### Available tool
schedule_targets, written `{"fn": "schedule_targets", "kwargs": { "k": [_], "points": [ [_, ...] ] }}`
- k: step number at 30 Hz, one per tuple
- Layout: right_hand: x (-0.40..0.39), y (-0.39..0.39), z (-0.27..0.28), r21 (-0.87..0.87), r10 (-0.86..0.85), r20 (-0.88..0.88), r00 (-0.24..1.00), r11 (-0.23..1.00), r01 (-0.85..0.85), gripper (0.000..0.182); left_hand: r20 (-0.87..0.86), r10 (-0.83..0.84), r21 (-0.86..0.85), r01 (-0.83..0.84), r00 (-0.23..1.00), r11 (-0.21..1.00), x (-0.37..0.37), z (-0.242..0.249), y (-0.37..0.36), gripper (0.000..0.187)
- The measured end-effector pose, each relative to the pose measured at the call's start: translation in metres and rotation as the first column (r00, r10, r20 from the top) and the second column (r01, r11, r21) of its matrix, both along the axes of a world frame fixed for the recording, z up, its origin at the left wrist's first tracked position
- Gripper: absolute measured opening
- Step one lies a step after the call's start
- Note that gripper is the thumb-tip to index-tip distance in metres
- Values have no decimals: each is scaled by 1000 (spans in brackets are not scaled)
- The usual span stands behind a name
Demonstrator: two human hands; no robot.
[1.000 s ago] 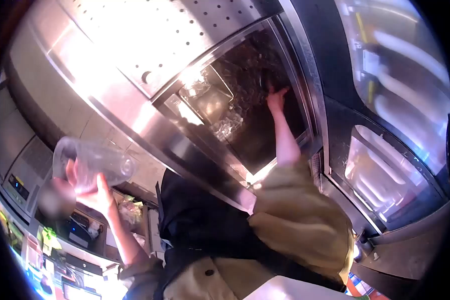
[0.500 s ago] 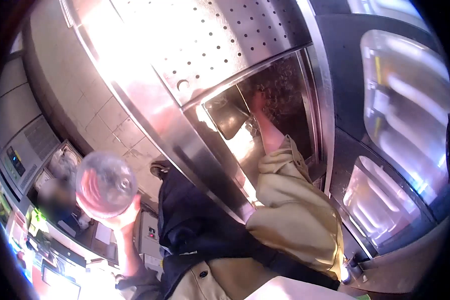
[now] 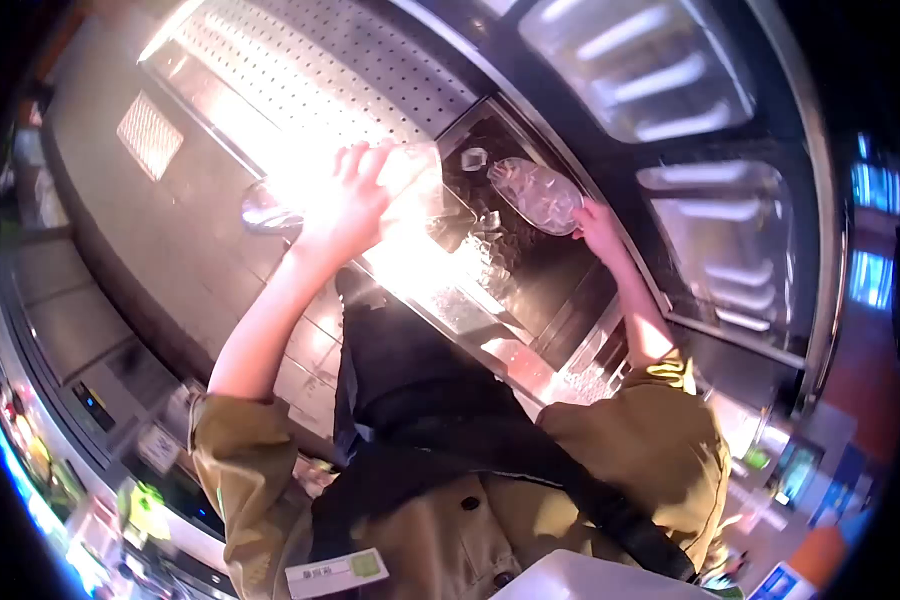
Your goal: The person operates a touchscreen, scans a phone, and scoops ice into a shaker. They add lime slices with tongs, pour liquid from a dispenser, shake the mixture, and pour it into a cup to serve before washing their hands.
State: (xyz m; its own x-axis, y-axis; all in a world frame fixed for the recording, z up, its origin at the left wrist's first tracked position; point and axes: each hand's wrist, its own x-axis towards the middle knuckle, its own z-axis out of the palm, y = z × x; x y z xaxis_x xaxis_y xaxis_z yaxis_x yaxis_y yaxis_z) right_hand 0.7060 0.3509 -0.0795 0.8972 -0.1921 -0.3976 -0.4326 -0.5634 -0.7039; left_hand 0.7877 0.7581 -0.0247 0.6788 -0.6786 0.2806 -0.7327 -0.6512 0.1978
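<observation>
My left hand (image 3: 355, 200) is closed around a clear round container (image 3: 415, 185), held over the edge of an open ice bin (image 3: 560, 290). Glare hides much of the container and its contents. With my right hand (image 3: 595, 230) I grip the end of a clear scoop (image 3: 540, 195) heaped with ice, above the far side of the dark bin. Loose ice (image 3: 495, 260) lies in the bin, and a single ice cube (image 3: 473, 158) shows just left of the scoop.
A perforated metal drain board (image 3: 350, 70) adjoins the bin, partly washed out by glare. Beyond the bin stand ribbed translucent panels (image 3: 720, 240) in a dark frame. Below the counter's left edge is a tiled floor (image 3: 310, 345) with a drain grate (image 3: 150, 135).
My left hand has brought the container from the far left to the bin's edge. My right hand has come up out of the bin, with ice in the scoop. The view has turned.
</observation>
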Motion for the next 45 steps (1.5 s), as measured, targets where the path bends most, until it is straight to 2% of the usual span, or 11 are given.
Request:
{"fn": "schedule_targets", "kwargs": {
  "k": [9, 13, 18, 22, 26, 31, 34, 37, 40, 41, 45],
  "points": [
    [-8, 104, 225, -742, 242, -139, 960, 617, -263, 26, -40, -401, -224, 382, 915, 896, 15, 53, -54, 94],
    [-56, 102, 245, -400, -105, 126, 987, 904, 147, 25, -73, -429, -462, 351, 901, 815, 19, 61, -37, 98],
    [-72, 90, 168, -216, -313, 26, 950, 926, 311, 26, -219, -484, -686, 219, 848, 694, 22, 64, 15, 107],
    [3, 153, 98, -522, -68, -376, 924, 839, -150, 28, -124, -549, -855, 192, 827, 481, -7, 63, 42, 113],
    [46, 187, -45, -606, 253, -165, 953, 737, -300, 17, -83, -540, -865, 209, 837, 456, -41, 63, 40, 117],
    [30, 201, -95, -559, 64, -53, 997, 825, -83, 14, -216, -638, -848, 182, 739, 497, -109, 64, 7, 117],
    [-49, 173, -45, -516, -100, 255, 962, 827, 222, 22, -282, -749, -847, 211, 600, 488, -160, 63, -38, 119],
    [-204, 118, 2, -91, -347, 622, 702, 858, 505, 22, -221, -886, -821, 412, 409, 395, -226, 65, -98, 121],
    [-404, 93, 57, 150, -755, 401, 519, 613, 776, 26, -133, -981, -901, 397, 138, 178, -317, 55, -171, 123],
    [-468, 84, 49, -134, -651, 540, 533, 559, 818, 28, -113, -990, -905, 403, 89, 139, -351, 54, -191, 124],
    [-696, 84, 55, -170, -879, 411, 242, 187, 968, 27, -300, -943, -915, 323, -143, 242, -487, 54, -259, 128]
  ]
}}
